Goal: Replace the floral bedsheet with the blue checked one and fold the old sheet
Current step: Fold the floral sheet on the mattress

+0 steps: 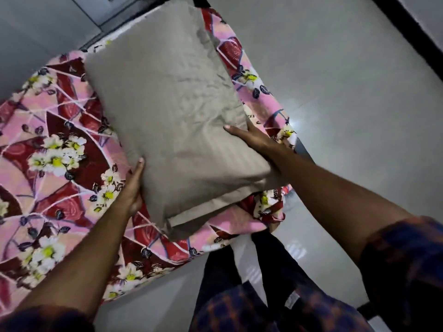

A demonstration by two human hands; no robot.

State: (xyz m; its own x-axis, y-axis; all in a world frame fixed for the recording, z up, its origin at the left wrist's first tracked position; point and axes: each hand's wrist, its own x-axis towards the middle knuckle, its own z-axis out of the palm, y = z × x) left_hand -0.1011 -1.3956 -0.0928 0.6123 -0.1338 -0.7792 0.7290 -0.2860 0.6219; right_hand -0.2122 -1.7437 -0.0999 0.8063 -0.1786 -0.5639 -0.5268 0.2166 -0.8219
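Floral bedsheet (pixel 60 152) lies spread on the bed across the left and centre of the frame, directly beneath the grey pillow (pixel 172 111) you hold over it, the pillow's long axis running from lower centre toward the top edge. Your left hand (pixel 133 188) clasps its lower-left edge, thumb on top; your right hand (pixel 251 137) grips the right edge, thumb over, fingers hidden underneath. Both forearms reach forward, nearly straight. Your left hand sits nearer the sheet — the pillow likely must clear the bed before stripping begins.
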